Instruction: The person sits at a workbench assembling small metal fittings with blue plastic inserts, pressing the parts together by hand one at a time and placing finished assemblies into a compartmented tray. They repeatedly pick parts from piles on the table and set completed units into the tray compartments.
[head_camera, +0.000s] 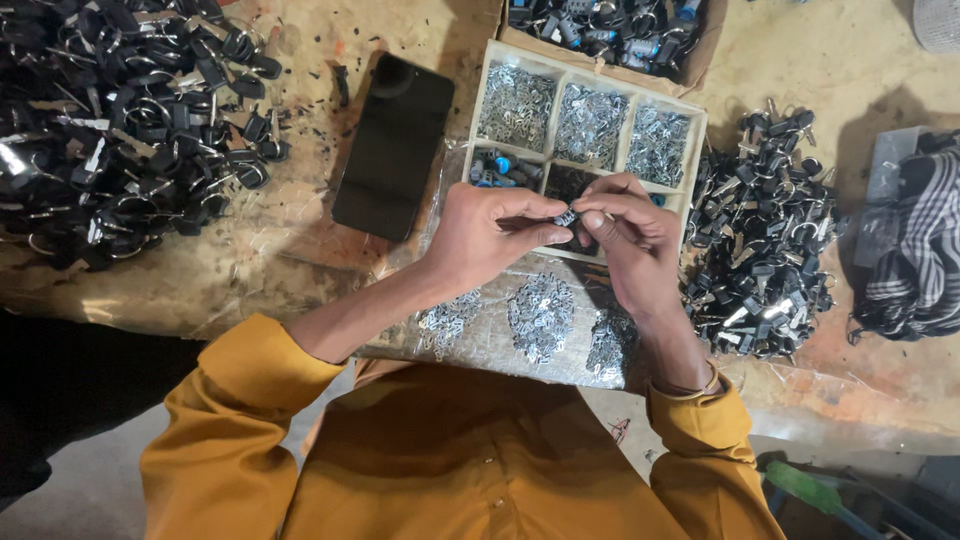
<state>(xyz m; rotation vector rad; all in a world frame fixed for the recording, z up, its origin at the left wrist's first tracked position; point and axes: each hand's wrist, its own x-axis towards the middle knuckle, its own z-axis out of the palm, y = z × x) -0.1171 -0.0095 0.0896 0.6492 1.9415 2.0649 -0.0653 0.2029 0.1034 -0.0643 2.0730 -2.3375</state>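
Note:
My left hand (490, 238) and my right hand (628, 240) meet fingertip to fingertip over the near edge of a divided wooden tray (600, 82). Between the fingers of both hands sits a small dark part with a metal piece (566, 216). The tray's compartments hold heaps of small silvery metal pieces (590, 125) and some dark and blue parts (500, 168). Below my hands lie three little piles of silvery pieces (540, 315) on a clear plastic sheet. My sleeves are mustard yellow.
A large heap of black key-like parts with metal rings (120, 110) fills the left of the table; another heap (765, 240) lies right of the tray. A black phone (395, 145) lies left of the tray. A box of parts (610, 30) stands behind, a checked cloth (915, 255) far right.

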